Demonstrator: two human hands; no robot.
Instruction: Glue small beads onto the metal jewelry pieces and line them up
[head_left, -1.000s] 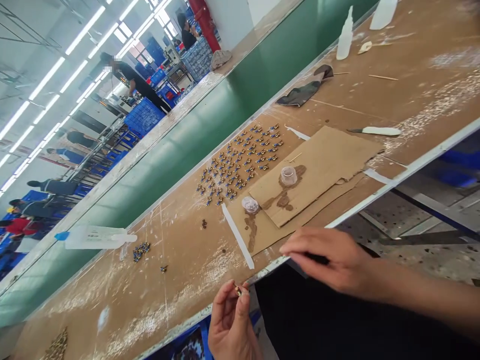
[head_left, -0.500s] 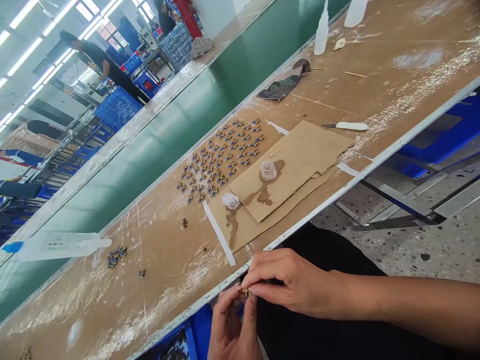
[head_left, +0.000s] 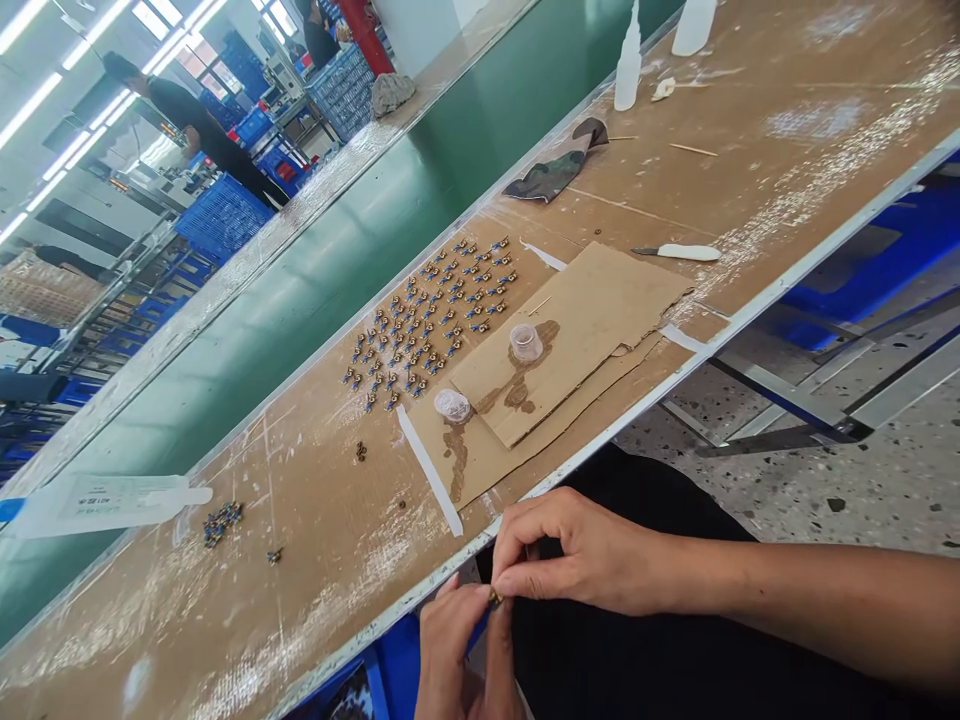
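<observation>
My left hand (head_left: 457,650) and my right hand (head_left: 577,550) meet below the table's front edge, both pinching one tiny brass-coloured part (head_left: 494,598) between their fingertips. Farther back on the brown table (head_left: 315,520) stand several rows of small blue-and-brass parts (head_left: 431,320). A little heap of the same parts (head_left: 222,520) lies to the left. Two small clear cups (head_left: 526,342) sit on stained cardboard (head_left: 592,310) beside the rows.
A white-handled knife (head_left: 679,252) lies right of the cardboard. A clear bottle on its side (head_left: 105,498) is at the left, squeeze bottles (head_left: 628,60) and a dark rag (head_left: 559,165) at the back. A green conveyor belt (head_left: 315,270) runs behind; people work far off.
My right hand has come down from the table edge to my left hand and now pinches the small part with it. The view has tilted slightly downward.
</observation>
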